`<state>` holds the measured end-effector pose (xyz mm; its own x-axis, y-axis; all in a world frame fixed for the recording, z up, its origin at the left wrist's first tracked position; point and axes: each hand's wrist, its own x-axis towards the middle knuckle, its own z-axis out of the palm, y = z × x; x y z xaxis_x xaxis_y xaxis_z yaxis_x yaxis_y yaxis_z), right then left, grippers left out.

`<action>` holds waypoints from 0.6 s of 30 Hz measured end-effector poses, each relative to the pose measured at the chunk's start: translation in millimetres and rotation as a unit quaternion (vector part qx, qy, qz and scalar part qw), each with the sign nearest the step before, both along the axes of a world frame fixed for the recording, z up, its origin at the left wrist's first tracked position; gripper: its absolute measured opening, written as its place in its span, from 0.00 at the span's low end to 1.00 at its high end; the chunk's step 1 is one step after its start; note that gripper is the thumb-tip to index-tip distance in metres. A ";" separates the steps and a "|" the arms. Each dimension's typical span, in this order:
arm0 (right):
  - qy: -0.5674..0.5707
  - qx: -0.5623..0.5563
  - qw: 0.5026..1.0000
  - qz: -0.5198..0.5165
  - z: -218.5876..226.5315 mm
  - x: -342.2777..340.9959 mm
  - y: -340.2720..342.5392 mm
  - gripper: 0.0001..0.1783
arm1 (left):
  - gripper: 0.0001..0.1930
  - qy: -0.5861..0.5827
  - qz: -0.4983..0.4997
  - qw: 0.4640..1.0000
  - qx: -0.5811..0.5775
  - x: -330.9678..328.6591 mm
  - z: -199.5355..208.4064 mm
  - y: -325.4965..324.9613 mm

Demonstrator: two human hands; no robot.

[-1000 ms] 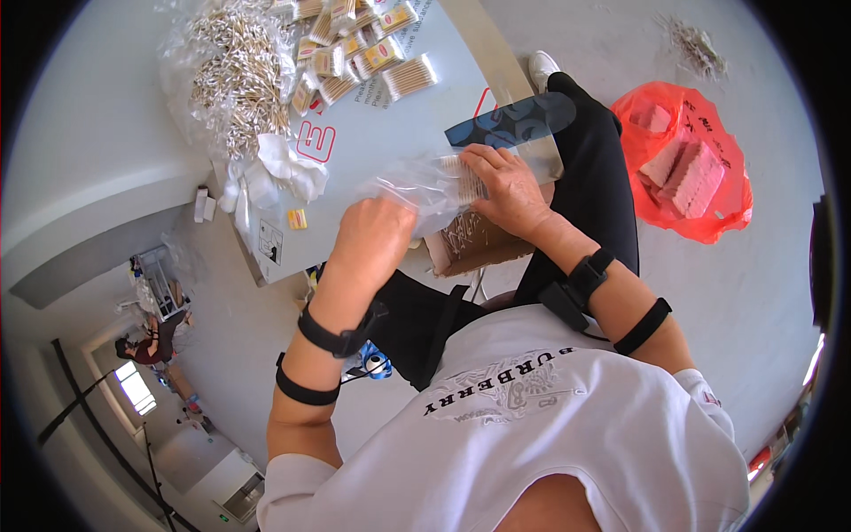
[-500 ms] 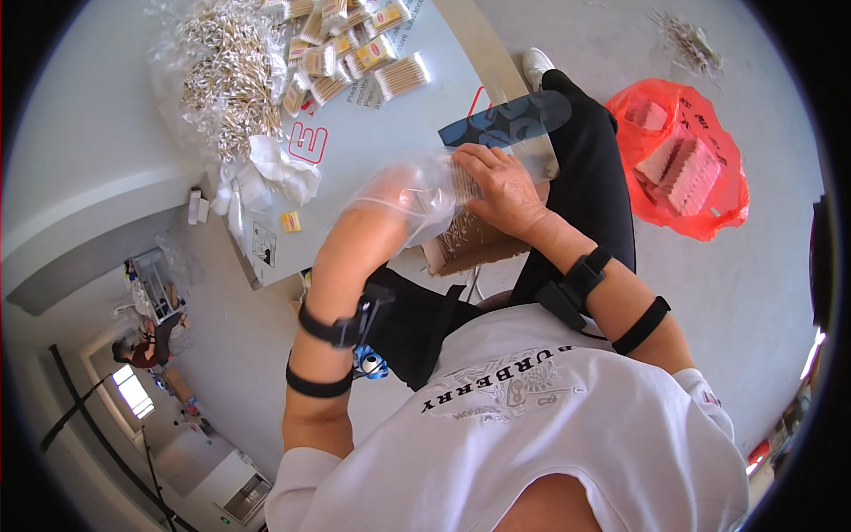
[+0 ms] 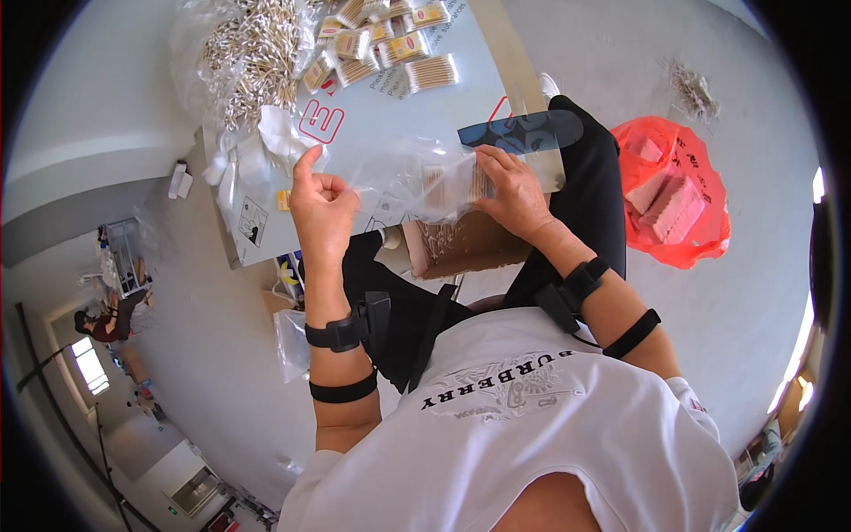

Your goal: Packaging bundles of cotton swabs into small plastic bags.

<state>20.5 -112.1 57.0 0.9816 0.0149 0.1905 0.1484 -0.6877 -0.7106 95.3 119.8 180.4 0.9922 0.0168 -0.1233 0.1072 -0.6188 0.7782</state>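
A clear plastic bag (image 3: pixel 386 177) stretches between my hands above the near part of the table. At its left end, the curled fingers of my left hand (image 3: pixel 324 211) pinch the bag, with the index finger pointing away. My right hand (image 3: pixel 519 197) grips a bundle of cotton swabs (image 3: pixel 479 183) at the bag's right end; its fingers hide part of the bundle. Another row of swabs (image 3: pixel 433 186) shows through the plastic beside it. Whether the gripped bundle is inside the bag, I cannot tell.
Loose swabs (image 3: pixel 253 66) heap at the table's far left, beside several wrapped swab packs (image 3: pixel 403 49). A dark blue translucent sheet (image 3: pixel 510 133) lies at the right edge. Below the edge stands a cardboard box (image 3: pixel 465 253). A red bag (image 3: pixel 718 204) holding pink packs sits on the floor.
My left hand has come out of the bag and moved left to its end, drawing the plastic out long. My right hand still grips the swabs, slightly farther right.
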 end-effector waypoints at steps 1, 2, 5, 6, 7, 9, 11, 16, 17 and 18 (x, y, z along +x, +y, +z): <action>-0.002 -0.006 1.000 0.004 -0.3 0.1 1.0 0.36 | 0.33 -0.020 -0.002 0.994 -0.112 0.1 2.2 1.2; -0.007 -0.004 1.000 0.003 -0.6 0.3 2.2 0.34 | 0.33 -0.023 0.003 0.993 -0.117 -3.4 7.5 3.5; -0.015 -0.021 1.000 0.005 -11.3 2.0 -1.5 0.31 | 0.31 -0.122 -0.042 0.982 -0.136 -17.9 56.5 -16.7; -0.021 -0.040 0.999 0.008 -15.2 3.1 -5.0 0.29 | 0.30 -0.114 -0.063 0.985 -0.111 -24.2 68.4 -25.9; -0.021 -0.043 0.999 0.012 -17.7 4.2 -5.7 0.29 | 0.30 -0.108 -0.081 0.987 -0.082 -29.5 72.9 -31.7; -0.004 0.070 0.997 0.038 -19.4 6.5 -7.3 0.26 | 0.28 -0.113 -0.088 0.987 -0.067 -31.8 67.0 -35.2; -0.015 0.096 0.993 0.071 -16.2 7.9 -18.3 0.28 | 0.27 -0.135 -0.093 0.986 -0.005 -28.0 57.0 -34.5; -0.018 0.167 0.986 -0.017 119.4 11.6 -32.4 0.17 | 0.26 -0.159 -0.081 0.984 -0.012 -32.1 47.0 -27.6; -0.032 0.218 0.975 0.025 152.8 9.4 -30.1 0.12 | 0.25 -0.158 -0.079 0.984 -0.022 -34.7 48.0 -26.9; -0.032 0.213 0.976 0.030 178.6 9.4 -25.3 0.12 | 0.25 -0.159 -0.074 0.984 -0.027 -35.5 47.4 -27.8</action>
<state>29.9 -137.4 235.6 0.9675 -0.0225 0.2519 0.2318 -0.3200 -0.9186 59.8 91.9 227.8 0.9720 -0.1289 0.1967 -0.2349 -0.5670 0.7895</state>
